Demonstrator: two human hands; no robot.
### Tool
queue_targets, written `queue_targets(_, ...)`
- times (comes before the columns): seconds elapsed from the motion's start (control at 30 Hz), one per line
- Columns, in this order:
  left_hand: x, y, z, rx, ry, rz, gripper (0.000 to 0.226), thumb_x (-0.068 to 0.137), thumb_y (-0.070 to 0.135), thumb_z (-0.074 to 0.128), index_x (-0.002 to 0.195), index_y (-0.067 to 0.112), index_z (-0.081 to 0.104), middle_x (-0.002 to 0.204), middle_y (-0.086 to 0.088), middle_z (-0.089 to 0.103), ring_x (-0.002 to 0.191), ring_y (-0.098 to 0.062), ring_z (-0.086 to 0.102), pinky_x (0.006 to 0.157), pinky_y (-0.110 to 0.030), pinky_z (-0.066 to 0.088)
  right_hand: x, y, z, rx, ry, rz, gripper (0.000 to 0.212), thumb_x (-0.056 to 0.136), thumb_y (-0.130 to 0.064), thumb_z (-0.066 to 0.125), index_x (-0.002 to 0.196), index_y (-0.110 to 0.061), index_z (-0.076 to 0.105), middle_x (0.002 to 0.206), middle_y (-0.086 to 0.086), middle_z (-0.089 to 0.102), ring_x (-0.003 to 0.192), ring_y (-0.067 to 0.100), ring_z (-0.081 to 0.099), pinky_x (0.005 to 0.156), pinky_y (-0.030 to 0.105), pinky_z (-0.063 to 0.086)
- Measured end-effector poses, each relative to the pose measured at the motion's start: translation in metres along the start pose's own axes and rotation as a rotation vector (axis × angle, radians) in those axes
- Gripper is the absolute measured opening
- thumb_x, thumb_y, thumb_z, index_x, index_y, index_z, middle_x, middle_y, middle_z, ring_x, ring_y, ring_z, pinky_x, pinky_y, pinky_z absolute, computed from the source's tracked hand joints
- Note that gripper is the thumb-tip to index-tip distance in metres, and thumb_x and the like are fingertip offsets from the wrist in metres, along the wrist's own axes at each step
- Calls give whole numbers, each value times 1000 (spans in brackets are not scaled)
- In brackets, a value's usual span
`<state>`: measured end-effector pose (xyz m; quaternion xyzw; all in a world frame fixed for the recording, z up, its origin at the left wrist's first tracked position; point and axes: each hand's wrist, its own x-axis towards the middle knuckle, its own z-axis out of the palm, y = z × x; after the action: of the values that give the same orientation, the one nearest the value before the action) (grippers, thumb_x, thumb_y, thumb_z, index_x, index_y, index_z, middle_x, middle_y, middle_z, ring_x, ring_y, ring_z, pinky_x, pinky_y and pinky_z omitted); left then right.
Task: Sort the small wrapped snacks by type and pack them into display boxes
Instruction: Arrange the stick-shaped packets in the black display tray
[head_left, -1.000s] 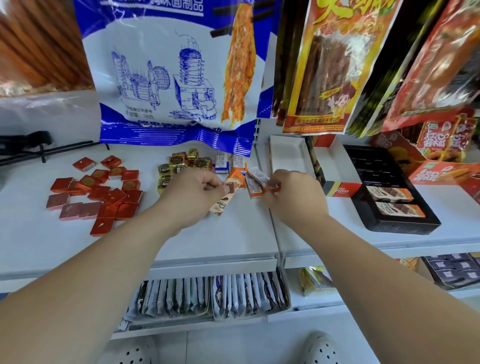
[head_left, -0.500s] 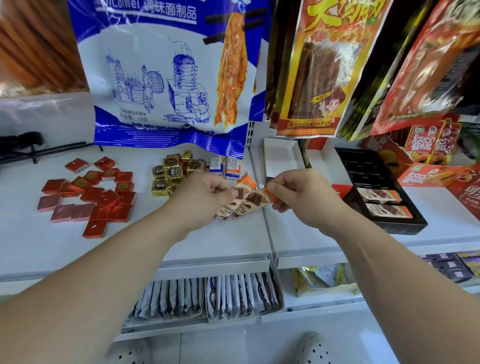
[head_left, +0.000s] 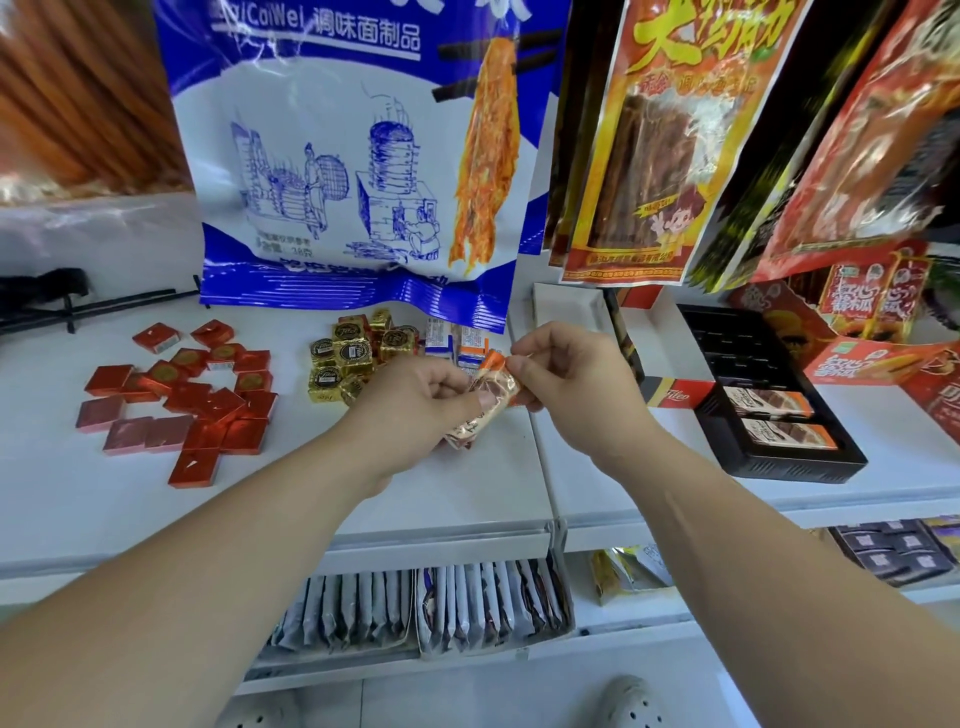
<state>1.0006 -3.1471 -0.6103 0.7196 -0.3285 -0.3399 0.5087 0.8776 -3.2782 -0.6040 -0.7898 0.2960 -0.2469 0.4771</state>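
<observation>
Both hands hold a small stack of orange-and-white wrapped wafer bars (head_left: 488, 397) above the white shelf (head_left: 104, 499). My left hand (head_left: 415, 400) grips the lower end of the stack. My right hand (head_left: 566, 379) pinches its upper orange end. Several red square chocolates (head_left: 192, 400) lie spread at the left. A cluster of gold-wrapped chocolates (head_left: 353, 358) sits in the middle, with blue-and-white sachets (head_left: 441, 338) behind my hands. At the right, a black display tray (head_left: 769, 395) holds two orange wafer bars (head_left: 774, 418) at its near end.
A big blue-and-white snack bag (head_left: 353, 156) and red-and-yellow bags (head_left: 660, 140) hang over the shelf's back. An open white box (head_left: 566, 312) and a red lid (head_left: 675, 397) lie by the tray. Red boxes (head_left: 883, 332) stand far right. Packets fill the lower shelf (head_left: 426, 608).
Both hands lifted the wafer bars off the shelf and drew them together into one stack. My view shifted slightly to the left.
</observation>
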Motion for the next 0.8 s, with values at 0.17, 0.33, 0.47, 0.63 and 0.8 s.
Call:
queue_targets(0.17,8,-6,-10,77,111,3,8,84,24,76,86,17,73,84,-9,74,71,-19,67,63,-33,52,8,20,4,-256,153,14,13,89,-36,69,86,-23,66,75,-4,69,71,14,67,65,35,57)
queue_targets(0.33,7,-9,-19,161,214,30,11,81,30,79,84,20,74,74,-1,71,63,-12,64,57,-29,49,8,32,17,-584,86,15,33,71,-50,77,93,-27,66,89,-4,65,80,16,62,66,30,53)
queue_targets(0.47,7,-9,-21,163,217,41,9,81,28,79,85,21,75,75,1,71,62,-7,63,60,-28,51,11,32,30,-708,85,14,32,72,-50,73,93,-28,65,87,-4,62,77,19,58,62,27,46)
queue_targets(0.63,7,-12,-20,139,192,60,6,83,24,77,89,24,74,75,6,70,58,3,61,52,-16,48,10,30,18,-769,114,-21,17,80,-38,63,74,-23,59,69,-1,59,66,26,57,50,24,35)
queue_targets(0.8,9,-11,-19,132,190,58,12,84,26,76,95,24,75,81,6,72,63,1,64,52,-17,49,4,20,-21,-781,119,-72,18,85,-36,65,85,-18,68,64,0,62,59,22,57,49,26,41)
